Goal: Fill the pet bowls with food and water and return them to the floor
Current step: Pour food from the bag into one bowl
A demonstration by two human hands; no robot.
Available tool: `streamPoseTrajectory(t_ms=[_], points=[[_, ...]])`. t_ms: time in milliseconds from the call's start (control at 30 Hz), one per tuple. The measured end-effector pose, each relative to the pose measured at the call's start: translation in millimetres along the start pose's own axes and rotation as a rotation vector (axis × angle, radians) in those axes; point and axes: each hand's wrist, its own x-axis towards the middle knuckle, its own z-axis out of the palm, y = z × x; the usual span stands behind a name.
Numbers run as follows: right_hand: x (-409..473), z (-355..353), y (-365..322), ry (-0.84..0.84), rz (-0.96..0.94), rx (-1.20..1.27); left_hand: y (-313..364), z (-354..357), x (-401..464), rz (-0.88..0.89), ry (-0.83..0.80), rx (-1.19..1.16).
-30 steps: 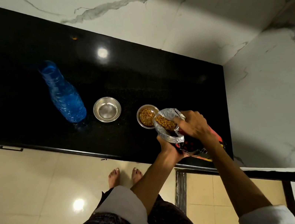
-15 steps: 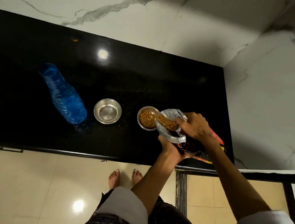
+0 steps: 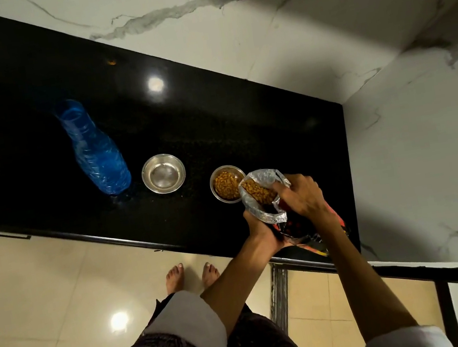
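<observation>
food bag (image 3: 258, 195) tipped over kibble-filled bowl (image 3: 227, 184) (other bowl (image 3: 163, 173) bare).

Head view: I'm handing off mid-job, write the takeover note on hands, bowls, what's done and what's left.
Left hand grips the food bag from below; right hand pinches its open top, tilted at the food bowl.
Food bowl, empty bowl and blue water bottle stand on the black counter.
Done: kibble is in the food bowl.
Left: set the bag down, pour water into the empty bowl, put both bowls on the floor.
</observation>
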Motion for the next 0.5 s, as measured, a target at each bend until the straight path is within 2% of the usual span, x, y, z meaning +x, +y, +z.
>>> streamPoseTrajectory(t_ms=[500], points=[[-2.8,-9.0,-4.0,-0.064,-0.020,-0.002,1.2,-2.3,-0.2,0.009,0.017,0.010]])
